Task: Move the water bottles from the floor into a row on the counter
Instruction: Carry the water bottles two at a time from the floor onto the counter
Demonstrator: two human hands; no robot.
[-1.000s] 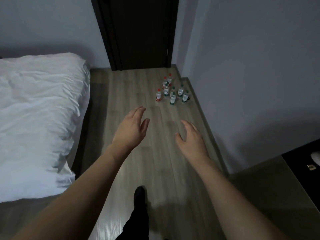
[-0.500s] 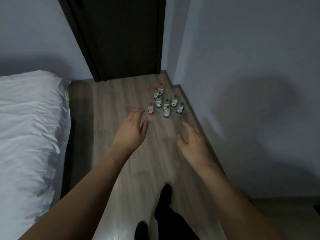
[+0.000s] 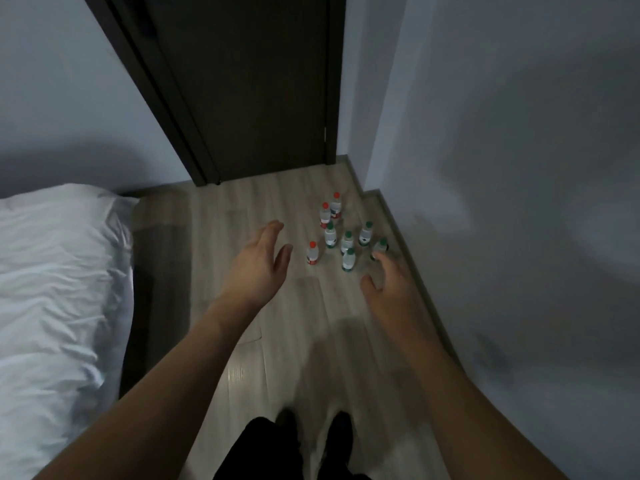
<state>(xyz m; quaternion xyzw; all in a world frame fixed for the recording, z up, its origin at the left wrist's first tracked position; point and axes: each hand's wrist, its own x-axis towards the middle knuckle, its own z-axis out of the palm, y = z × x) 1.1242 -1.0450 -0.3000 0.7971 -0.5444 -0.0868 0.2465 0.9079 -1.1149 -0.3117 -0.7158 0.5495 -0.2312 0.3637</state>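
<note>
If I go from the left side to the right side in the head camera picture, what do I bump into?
Bed → left hand → red-capped bottle → right hand → grey wall.

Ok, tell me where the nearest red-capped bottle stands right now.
In the head view the nearest red-capped bottle stands upright on the floor, at the left edge of the bottle cluster, just beyond the left hand.

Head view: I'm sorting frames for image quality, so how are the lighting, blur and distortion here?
Head view: dim, bluish room light; soft shadows on the right wall; wide-angle bending of the door frame; motion blur on the right hand and the floor; the water bottles small but caps readable, red and green.
</note>
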